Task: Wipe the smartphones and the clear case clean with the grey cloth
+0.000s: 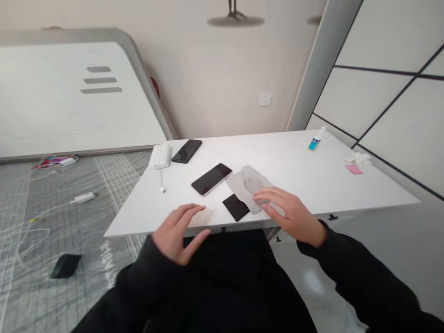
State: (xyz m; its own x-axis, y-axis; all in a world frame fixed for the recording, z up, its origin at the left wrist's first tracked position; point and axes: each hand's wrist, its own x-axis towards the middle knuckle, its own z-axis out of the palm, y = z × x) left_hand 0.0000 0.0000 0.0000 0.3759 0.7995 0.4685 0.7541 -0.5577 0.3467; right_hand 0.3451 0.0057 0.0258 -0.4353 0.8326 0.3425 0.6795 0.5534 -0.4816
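Observation:
My left hand (180, 233) is over the table's front edge, with its thumb and fingers spread apart and nothing between them. My right hand (289, 213) hovers at the right side of a crumpled light grey cloth (243, 185), fingers apart; whether the fingertips touch it I cannot tell. The cloth lies against a flat black square piece (236, 207) near the front edge and covers part of it. Behind and left of that piece, a smartphone (211, 179) with a dark screen and pale rim lies face up.
On the white table (277, 157) lie a second dark phone (187, 151), a white power bank (161, 155) with a short cable, a small blue-and-white bottle (317, 139), a pink slip (354, 169) and white crumpled tissue (360, 159). A bed (121, 185) with cables adjoins the left side.

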